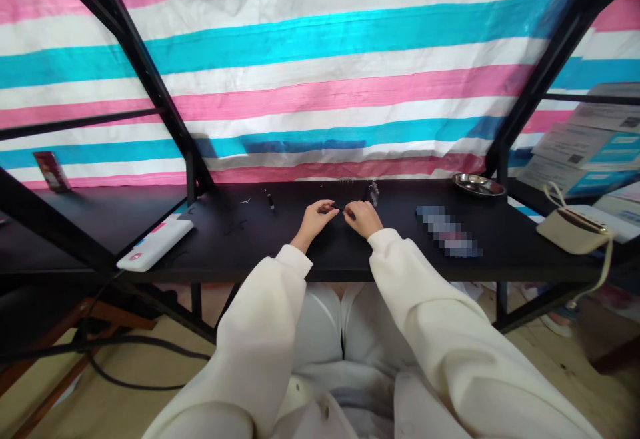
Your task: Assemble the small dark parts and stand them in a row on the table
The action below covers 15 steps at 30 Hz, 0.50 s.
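Observation:
Both my hands rest on the black table (280, 252), close together near its middle. My left hand (316, 217) is closed, its fingertips pinching one end of a small dark object (340, 209). My right hand (364, 217) is closed on the other end of the same small object. What the object is I cannot make out. White sleeves cover both arms. Just behind my right hand stands a little cluster of small dark parts (373, 192).
A white power bank (156, 243) lies at the table's left edge, a small dark stick (271, 200) behind my left hand. A metal dish (478, 185) sits at back right, a cream pouch (575, 225) and stacked boxes (590, 145) to the right. Black frame struts rise on both sides.

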Tool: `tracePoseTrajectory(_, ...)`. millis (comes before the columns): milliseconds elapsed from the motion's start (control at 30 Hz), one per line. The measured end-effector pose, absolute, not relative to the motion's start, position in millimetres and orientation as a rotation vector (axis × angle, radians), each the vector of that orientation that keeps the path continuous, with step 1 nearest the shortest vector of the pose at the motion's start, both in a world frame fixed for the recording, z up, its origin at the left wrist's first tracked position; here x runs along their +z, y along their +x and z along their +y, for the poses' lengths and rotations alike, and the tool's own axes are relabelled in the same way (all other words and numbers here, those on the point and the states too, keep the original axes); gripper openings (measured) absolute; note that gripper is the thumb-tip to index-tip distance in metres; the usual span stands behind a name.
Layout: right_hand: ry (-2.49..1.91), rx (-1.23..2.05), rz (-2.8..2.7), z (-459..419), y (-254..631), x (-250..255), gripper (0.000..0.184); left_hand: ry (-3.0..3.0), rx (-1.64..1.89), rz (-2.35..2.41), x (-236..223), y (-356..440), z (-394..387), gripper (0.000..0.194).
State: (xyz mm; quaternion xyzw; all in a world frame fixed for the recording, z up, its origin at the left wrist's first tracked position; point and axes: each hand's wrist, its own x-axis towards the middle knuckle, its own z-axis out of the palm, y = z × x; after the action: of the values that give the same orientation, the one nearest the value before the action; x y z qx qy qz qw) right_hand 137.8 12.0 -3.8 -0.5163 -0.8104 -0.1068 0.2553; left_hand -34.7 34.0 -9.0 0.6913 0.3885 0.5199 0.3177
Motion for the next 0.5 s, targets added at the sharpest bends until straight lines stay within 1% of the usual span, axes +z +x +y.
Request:
tracePoseTrajectory(167, -1.318, -0.302, -2.196, 11.0, 135.7, -4.9, 0.026, 1.763, 1.250, 0.979, -9.0, -29.4, 33.5, 0.031)
tracePoseTrajectory(300, -1.343, -0.275, -2.198, 10.1, 134.9, -4.7, 0.026, 1.761, 1.225, 0.974, -5.5, -23.3, 29.5, 0.030)
tracePoseTrajectory(400, -1.352, -0.190, -2.218, 9.7, 135.0, -4.8, 0.026, 1.795, 1.231, 1.063, -1.1, -25.3, 32.2, 0.029)
tracePoseTrajectory(500, -1.309, -0.135, -2.228, 10.6, 135.4, -6.1, 0.027, 1.809, 1.273, 1.263, 4.1, -38.4, 43.2, 0.026)
